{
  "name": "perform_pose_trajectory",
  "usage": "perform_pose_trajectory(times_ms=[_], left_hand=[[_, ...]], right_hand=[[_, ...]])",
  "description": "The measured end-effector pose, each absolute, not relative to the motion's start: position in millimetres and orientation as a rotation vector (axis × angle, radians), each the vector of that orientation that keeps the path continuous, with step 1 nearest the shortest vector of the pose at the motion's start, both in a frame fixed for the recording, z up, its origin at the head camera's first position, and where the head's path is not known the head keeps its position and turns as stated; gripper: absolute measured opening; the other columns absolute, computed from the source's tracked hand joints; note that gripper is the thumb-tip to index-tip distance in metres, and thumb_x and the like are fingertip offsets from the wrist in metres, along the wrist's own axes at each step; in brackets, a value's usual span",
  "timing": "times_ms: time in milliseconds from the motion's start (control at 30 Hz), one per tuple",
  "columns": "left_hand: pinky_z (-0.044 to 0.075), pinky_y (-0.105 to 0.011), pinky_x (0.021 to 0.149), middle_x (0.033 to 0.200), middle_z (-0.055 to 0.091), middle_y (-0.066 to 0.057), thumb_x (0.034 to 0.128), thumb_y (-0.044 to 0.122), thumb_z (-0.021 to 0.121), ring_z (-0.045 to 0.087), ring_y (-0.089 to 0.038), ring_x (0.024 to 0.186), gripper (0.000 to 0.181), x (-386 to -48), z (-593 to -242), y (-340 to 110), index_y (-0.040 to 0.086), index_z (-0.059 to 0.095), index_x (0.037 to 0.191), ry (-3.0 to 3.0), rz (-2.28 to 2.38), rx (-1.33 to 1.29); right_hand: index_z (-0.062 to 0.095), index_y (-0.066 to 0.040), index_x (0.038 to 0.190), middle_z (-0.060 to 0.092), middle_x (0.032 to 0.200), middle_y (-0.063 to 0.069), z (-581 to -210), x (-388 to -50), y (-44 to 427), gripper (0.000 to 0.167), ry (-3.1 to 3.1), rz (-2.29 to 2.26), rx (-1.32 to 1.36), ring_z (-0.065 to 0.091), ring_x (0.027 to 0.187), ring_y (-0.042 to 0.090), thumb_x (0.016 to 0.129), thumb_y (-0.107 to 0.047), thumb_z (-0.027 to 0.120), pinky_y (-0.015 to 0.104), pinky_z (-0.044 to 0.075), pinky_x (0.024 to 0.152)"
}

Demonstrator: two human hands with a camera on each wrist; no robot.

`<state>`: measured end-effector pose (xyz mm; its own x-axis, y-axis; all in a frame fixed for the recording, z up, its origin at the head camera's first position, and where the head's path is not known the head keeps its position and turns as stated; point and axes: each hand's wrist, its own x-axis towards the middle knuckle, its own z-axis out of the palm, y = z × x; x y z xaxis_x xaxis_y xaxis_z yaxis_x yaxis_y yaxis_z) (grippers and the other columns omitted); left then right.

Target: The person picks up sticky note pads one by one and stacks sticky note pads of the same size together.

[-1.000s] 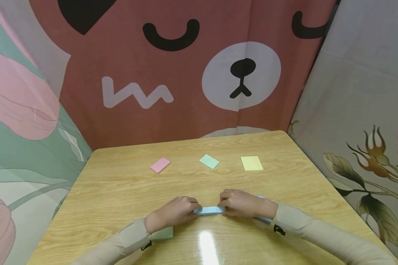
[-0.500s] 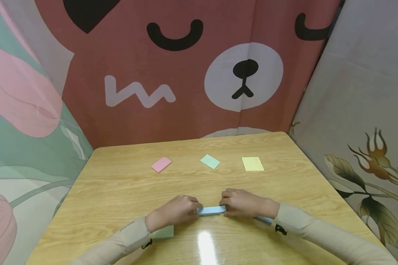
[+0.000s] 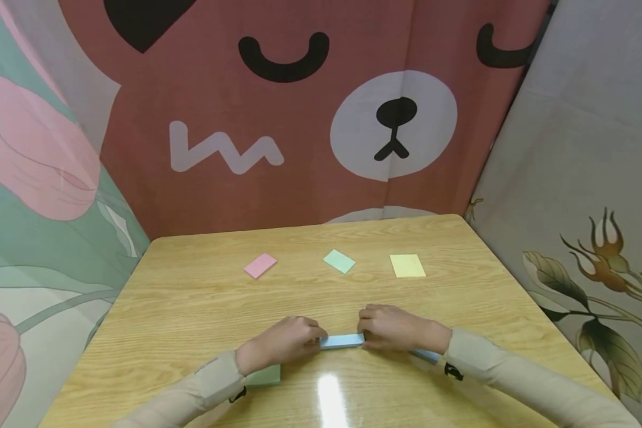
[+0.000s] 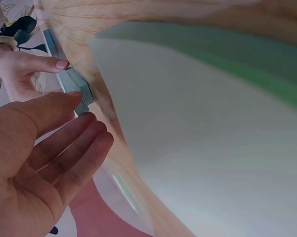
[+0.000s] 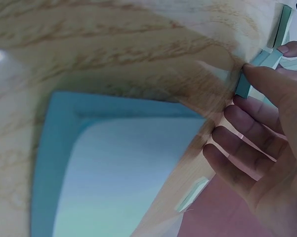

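Your left hand pinches one end of a narrow, light-blue paper strip, its thumb on the strip and its fingers curved close together. Your right hand has the other end between thumb and fingers, and its remaining fingers spread loosely below, as the right wrist view shows. The strip runs crosswise between your two hands, at the near middle of the pale wood-grain surface; whether it touches the surface or sits slightly raised, you cannot tell.

Just beside your left wrist lies a flat, dull-green rectangular paper pad, partly covered by your arm. Under your right wrist, a blue rectangular paper pad shows only in part.

Farther back, well apart from your hands, three pads form a loose row: a pink rectangular paper pad on your left, a mint-green rectangular paper pad set askew in the middle, and a pale-yellow square paper pad on your right.
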<state>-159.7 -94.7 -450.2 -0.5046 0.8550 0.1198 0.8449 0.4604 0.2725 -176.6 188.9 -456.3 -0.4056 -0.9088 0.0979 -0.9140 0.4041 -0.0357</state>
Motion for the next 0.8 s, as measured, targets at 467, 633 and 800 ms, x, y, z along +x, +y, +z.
perform_pose_trajectory(times_ms=[467, 633, 800], left_hand=[[0.043, -0.007, 0.063, 0.089, 0.069, 0.002, 0.0904, 0.01, 0.073, 0.053, 0.005, 0.07, 0.015, -162.2, -454.2, -87.5, 0.006, 0.074, 0.105, 2.656, 0.439, 1.551], [0.042, -0.007, 0.061, 0.087, 0.067, 0.003, 0.0913, 0.011, 0.072, 0.051, 0.005, 0.069, 0.014, -162.4, -453.5, -86.5, 0.007, 0.074, 0.104, 2.658, 0.435, 1.533], [0.041, -0.007, 0.061, 0.085, 0.066, 0.005, 0.0909, 0.012, 0.072, 0.05, 0.005, 0.068, 0.013, -162.2, -454.0, -85.3, 0.008, 0.074, 0.103, 2.663, 0.435, 1.538]], right_hand=[[0.072, -0.014, 0.101, 0.059, 0.093, -0.008, -460.3, -178.8, 188.2, 0.021, -2.599, 0.101, 1.648, 0.053, 0.084, 0.004, 0.091, -0.034, 0.072, 0.018, 0.048, 0.073], [0.072, -0.015, 0.103, 0.059, 0.094, -0.008, -459.4, -178.8, 188.2, 0.024, -2.634, 0.101, 1.637, 0.052, 0.085, 0.003, 0.091, -0.036, 0.072, 0.017, 0.047, 0.073], [0.072, -0.013, 0.103, 0.059, 0.093, -0.007, -455.8, -176.9, 189.8, 0.025, -2.673, 0.117, 1.613, 0.052, 0.085, 0.004, 0.091, -0.035, 0.073, 0.017, 0.048, 0.072]])
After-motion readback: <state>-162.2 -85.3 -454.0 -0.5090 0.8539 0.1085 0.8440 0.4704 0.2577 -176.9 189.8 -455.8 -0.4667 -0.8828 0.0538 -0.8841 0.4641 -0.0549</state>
